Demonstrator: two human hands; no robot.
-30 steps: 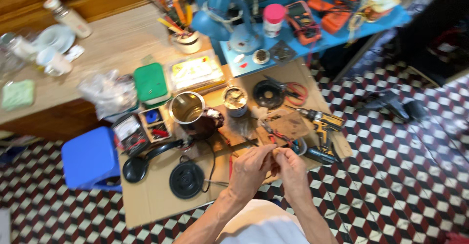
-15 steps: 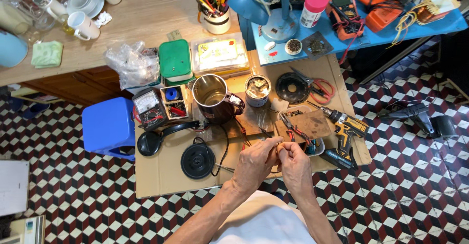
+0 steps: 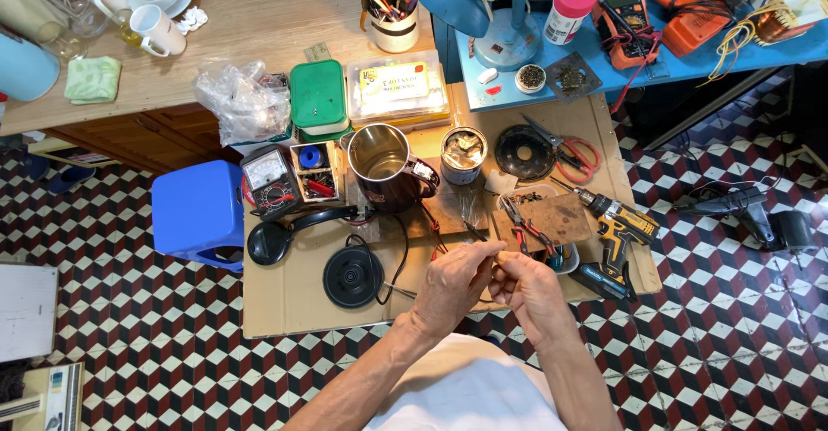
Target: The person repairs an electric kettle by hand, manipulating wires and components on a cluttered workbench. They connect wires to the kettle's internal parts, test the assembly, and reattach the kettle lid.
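Floor: glossy cube-pattern tiles; low cardboard-topped table, centre.
Left hand: fingertips pinched on something too small to tell.
Right hand: fingers curled, touching the left.
Above: shiny steel kettle; round black base.

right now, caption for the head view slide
Two hands meet over a cluttered low table, near a metal kettle and cordless drill.

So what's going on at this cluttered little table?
A person sits over a low cardboard-covered table, with the left hand and right hand pinched together over something too small to make out. Just beyond the hands stand an opened metal kettle, its black round base, a tin can, pliers on a brown board, and a yellow cordless drill. An analog meter lies at the left.
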